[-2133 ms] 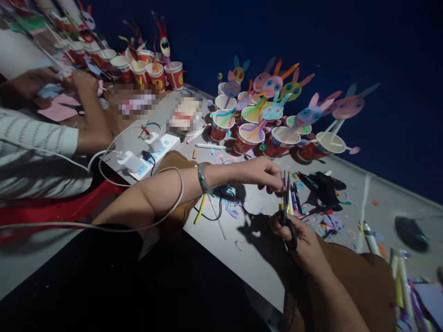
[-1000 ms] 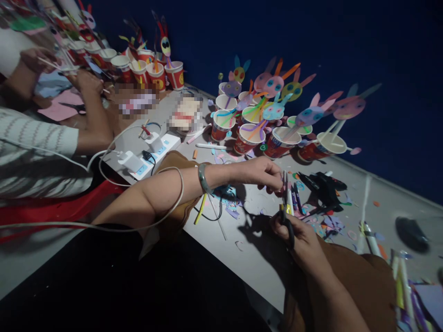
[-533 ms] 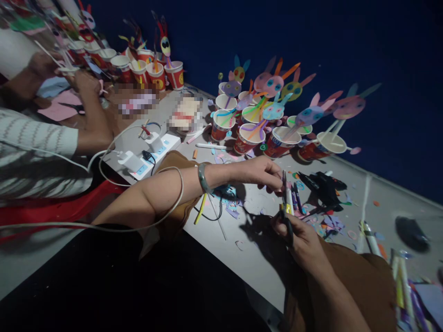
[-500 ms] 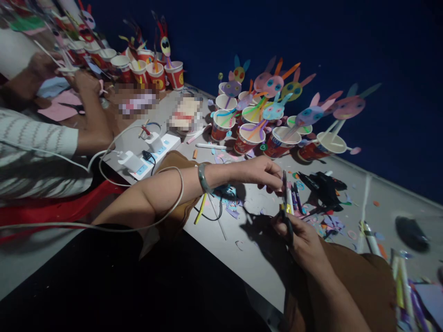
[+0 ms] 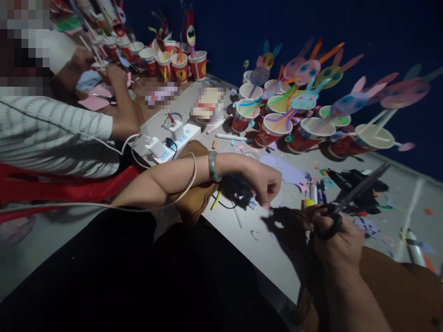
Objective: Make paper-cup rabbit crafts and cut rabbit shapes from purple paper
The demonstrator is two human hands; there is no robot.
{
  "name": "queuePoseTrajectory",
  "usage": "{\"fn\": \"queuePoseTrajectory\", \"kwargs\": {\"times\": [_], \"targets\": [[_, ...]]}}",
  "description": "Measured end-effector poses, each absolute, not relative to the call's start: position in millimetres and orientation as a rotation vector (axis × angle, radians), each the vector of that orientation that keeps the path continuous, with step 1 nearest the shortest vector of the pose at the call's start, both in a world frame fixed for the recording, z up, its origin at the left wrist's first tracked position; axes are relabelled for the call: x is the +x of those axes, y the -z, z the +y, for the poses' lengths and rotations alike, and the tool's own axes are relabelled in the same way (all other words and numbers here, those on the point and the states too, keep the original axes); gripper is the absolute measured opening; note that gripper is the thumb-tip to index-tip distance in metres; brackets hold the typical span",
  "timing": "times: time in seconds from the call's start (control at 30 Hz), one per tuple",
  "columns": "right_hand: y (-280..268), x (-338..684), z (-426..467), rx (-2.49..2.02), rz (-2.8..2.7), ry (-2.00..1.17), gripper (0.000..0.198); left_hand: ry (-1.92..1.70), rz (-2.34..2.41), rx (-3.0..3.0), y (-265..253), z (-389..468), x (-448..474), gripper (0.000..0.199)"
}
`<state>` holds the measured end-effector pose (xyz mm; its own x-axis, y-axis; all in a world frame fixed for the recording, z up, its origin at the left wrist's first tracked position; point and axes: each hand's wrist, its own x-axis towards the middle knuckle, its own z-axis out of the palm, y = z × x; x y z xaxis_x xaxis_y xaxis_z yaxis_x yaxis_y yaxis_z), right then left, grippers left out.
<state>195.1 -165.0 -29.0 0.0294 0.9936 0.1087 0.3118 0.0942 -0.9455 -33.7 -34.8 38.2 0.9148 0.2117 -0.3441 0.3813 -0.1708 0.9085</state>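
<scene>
Compared with the earlier frames, our left hand (image 5: 266,180) and our right hand (image 5: 342,240) are standing farther apart, and the scissors (image 5: 363,186), pointing upward between them before, are now slanting toward the back edge of the worktop (image 5: 251,240). They are showing black handles and dark, narrow blades lying close together, hovering inward of the near edge. Our right hand is clamping the handles; our left hand is curling its fingers, and we cannot tell whether it is pinching anything.
</scene>
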Motion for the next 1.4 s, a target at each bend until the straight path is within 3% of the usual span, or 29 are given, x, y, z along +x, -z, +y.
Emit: {"fn": "queuePoseTrajectory", "kwargs": {"times": [0.17,0.37,0.57,1.03,1.4], "targets": [[18,179,-163,-1.327,-1.355,-0.905,0.033,0.281,0.623,2.092,-30,-58,-65,0.022],[21,174,-159,-1.291,-1.324,-0.874,0.03,0.51,0.665,2.469,-29,-74,-85,0.01],[24,177,-159,-1.311,-1.342,-0.852,0.028,0.516,0.699,2.583,-23,-79,-85,0.008],[23,177,-159,-1.339,-1.395,-0.885,0.029,0.187,0.458,2.768,-27,-81,-130,0.023],[25,176,-159,-1.317,-1.438,-0.888,0.03,0.117,0.413,2.663,-27,-75,-148,0.02]]}}
